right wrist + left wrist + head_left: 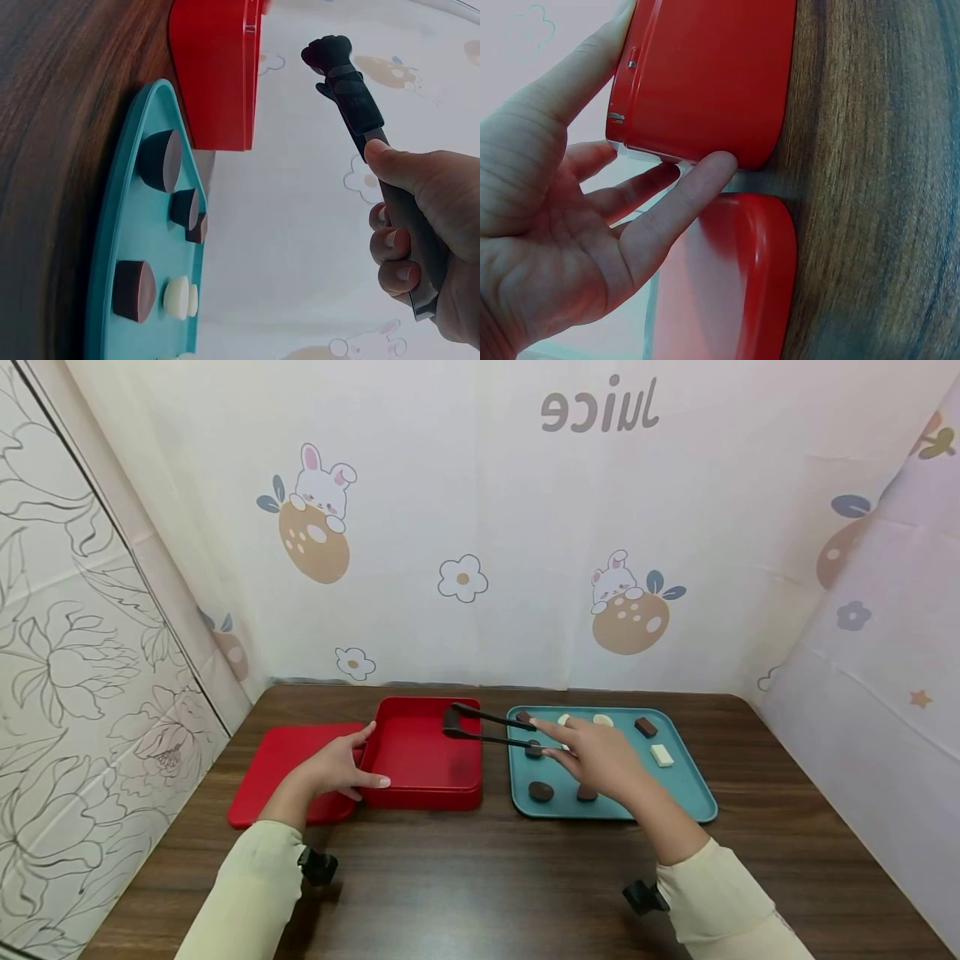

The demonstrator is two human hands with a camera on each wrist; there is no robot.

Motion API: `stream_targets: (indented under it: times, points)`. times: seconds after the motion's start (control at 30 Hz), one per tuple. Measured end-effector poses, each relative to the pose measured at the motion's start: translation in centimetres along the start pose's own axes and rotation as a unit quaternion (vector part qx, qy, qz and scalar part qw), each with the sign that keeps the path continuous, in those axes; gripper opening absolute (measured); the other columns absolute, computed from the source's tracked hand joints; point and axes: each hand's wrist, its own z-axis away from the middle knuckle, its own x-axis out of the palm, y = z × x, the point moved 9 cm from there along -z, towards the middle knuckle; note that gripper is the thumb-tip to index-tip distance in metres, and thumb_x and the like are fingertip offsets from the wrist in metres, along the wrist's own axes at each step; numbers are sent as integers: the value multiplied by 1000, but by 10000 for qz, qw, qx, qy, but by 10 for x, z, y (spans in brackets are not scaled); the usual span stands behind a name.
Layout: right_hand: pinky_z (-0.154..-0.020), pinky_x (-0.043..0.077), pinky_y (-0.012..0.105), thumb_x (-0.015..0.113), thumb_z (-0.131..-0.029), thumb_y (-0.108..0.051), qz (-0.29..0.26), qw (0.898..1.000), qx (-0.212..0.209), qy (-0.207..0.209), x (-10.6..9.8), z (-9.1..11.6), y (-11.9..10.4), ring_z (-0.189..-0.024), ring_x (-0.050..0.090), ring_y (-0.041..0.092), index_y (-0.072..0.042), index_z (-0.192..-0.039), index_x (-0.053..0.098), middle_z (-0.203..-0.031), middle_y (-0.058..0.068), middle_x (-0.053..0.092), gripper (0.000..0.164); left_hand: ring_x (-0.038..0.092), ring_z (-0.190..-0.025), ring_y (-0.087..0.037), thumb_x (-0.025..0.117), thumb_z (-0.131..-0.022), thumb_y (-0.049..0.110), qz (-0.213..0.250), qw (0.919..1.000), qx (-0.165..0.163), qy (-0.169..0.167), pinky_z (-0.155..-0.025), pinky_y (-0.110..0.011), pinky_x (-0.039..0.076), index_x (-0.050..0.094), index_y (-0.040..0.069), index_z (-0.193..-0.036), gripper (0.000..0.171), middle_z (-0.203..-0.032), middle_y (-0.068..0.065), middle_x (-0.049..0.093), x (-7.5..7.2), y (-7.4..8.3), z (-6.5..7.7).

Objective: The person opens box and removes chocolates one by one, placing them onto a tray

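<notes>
My left hand (337, 768) is at the left side of an open red tin (427, 792). Its thumb lies along the front rim, while the other fingers, mostly straight, touch the side wall. My right hand (600, 756) grips a pair of black tongs (495, 739) by the handles, and their tips overlap the tin's interior in the head view. In the right wrist view the tongs (358, 105) point up and away, above a teal tray (615, 811). Brown chocolates (541, 791) and white chocolates (662, 755) lie on that tray.
A flat red lid (288, 764) lies just left of the tin, beneath my left hand. Both stand with the tray on a dark wooden table (480, 885). A printed curtain (480, 485) hangs right behind the table's back edge.
</notes>
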Motion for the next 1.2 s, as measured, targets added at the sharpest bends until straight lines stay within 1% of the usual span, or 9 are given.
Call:
stream_targets:
  times: [0.13,0.33,0.47,0.57,0.73,0.97,1.2]
  points:
    - [-47,35,23,73,-89,-22,2,9997,-60,239,-5,10,4,-53,36,7,-15,-135,61,-73,-4,50,49,46,-119,-44,88,-73,23,2,10000,17,-22,-66,-42,59,15,10,-157,112,-149,-28,28,1,0,0]
    - [-45,31,23,75,-86,-20,82,9981,-176,580,-13,27,10,-51,32,5,-15,-132,63,-69,-7,45,48,46,-118,-44,88,-72,23,1,10000,1,-32,-66,-41,59,15,10,-157,113,-148,-28,29,1,0,0]
    - [-44,31,22,76,-85,-21,141,9973,-122,707,-16,37,17,-52,34,3,-15,-132,63,-70,-8,47,49,46,-119,-44,88,-72,23,42,10000,-17,-28,-66,-42,59,15,10,-157,113,-148,-28,29,1,-2,-1]
    - [-44,31,21,77,-84,-21,110,9968,-71,784,-19,45,22,-51,32,3,-15,-133,63,-70,-8,47,51,46,-119,-45,88,-72,23,65,10000,-7,-33,-66,-42,59,15,10,-157,113,-148,-28,29,1,-2,-1]
    - [-45,31,21,79,-82,-17,86,9952,-169,958,-26,58,27,-50,30,2,-12,-131,64,-70,-9,46,52,46,-119,-44,89,-71,25,42,10000,-14,-29,-66,-41,59,15,11,-157,114,-148,-27,30,1,-2,-1]
    - [-47,32,21,78,-82,-19,208,9951,77,965,-32,73,37,-54,34,2,-13,-133,63,-73,-10,50,53,46,-118,-44,89,-70,26,12,10000,-29,29,-67,-42,59,15,12,-157,115,-148,-27,30,-1,-1,-1]
    - [-46,28,21,77,-84,-20,124,9944,427,958,-38,91,51,-53,30,0,-16,-135,61,-71,-14,43,54,45,-120,-44,89,-70,27,-23,10000,-23,39,-67,-41,59,16,12,-157,115,-147,-27,31,-1,-1,-1]
